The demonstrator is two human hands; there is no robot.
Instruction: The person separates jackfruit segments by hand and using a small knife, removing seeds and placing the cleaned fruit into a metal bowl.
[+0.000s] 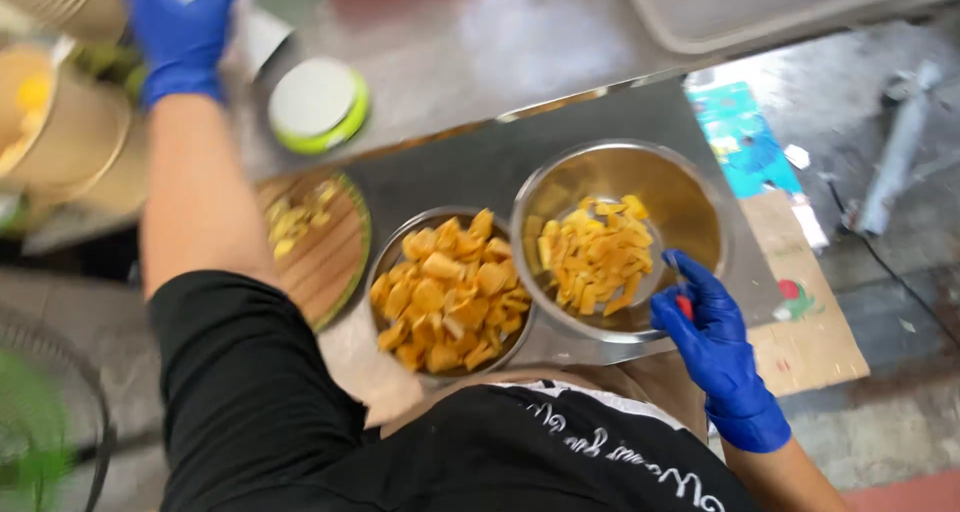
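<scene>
My right hand (712, 344), in a blue glove, rests at the near rim of a large metal bowl (690, 197) that holds thin yellow fruit strips (596, 256). Its fingers close around a small red object (685, 307). To the left stands a smaller metal bowl (384, 262) full of orange-yellow fruit chunks (448, 294). My left hand (180, 34), also gloved in blue, is stretched far to the back left among tan paper cups (65, 132). Something white shows at its fingertips, but the blur hides the grip.
A round wooden board (330, 257) with a green rim carries a few fruit scraps. A round white lid with a green edge (318, 102) lies on the steel counter (480, 42). A grey tray (760, 7) sits back right. A fan (40, 422) and cardboard (815, 337) are below.
</scene>
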